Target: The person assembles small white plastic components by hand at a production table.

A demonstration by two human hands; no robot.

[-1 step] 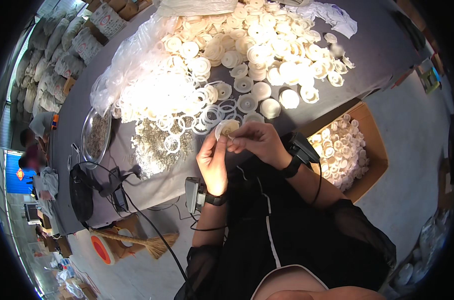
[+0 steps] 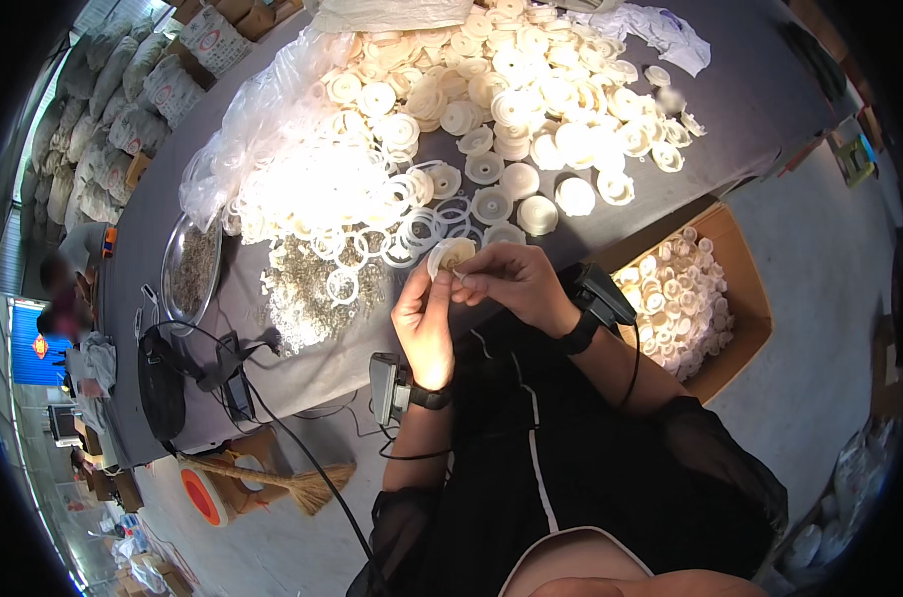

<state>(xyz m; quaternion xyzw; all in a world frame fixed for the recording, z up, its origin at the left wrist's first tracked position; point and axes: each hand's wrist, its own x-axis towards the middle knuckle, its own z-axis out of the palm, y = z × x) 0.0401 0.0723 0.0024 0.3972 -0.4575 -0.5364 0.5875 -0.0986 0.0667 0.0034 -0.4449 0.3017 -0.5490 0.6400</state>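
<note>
Just beyond the table's near edge, my left hand [image 2: 427, 323] is closed around a round cream-white plastic cap [image 2: 450, 255], its hollow side turned up. My right hand [image 2: 523, 286] comes in from the right, thumb and fingers pinched together at the cap's near rim. Whatever sits between those right fingertips is too small to make out. Beyond my hands lie loose translucent white rings [image 2: 422, 229], with a heap of tiny clear and metallic-looking pieces [image 2: 317, 289] to their left. A big pile of cream-white round plastic parts [image 2: 511, 104] covers the far table.
A cardboard box [image 2: 735, 289] of small white round parts stands at my right, below the table. On the left are an oval metal tray [image 2: 213, 254] of tiny pieces, a black pouch [image 2: 160, 383] and cables. A straw broom [image 2: 307, 485] lies below the table's left edge.
</note>
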